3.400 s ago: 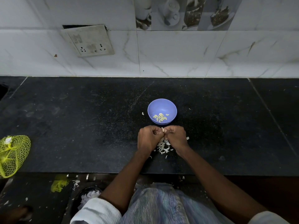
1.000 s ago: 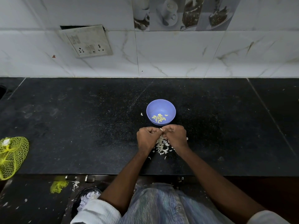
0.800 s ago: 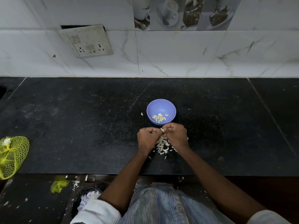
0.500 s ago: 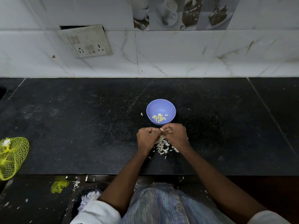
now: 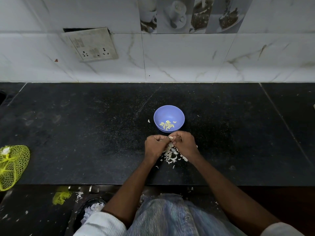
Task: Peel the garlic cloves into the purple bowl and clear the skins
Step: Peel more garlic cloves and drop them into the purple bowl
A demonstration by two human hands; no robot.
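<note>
Garlic clove (image 5: 171, 137), mid-peel, pinched between both hands.
Left hand (image 5: 156, 147) steadies; right hand (image 5: 185, 144) should strip skin over the pile (image 5: 172, 155), then drop into purple bowl (image 5: 169, 118).

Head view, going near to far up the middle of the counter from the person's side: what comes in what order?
Pile of garlic skins → garlic clove pinched between left hand and right hand → purple bowl holding peeled cloves → tiled wall.

Bare forearms — short white sleeves (image 5: 102, 223) at the elbows, a bluish striped garment (image 5: 167, 217) below
</note>
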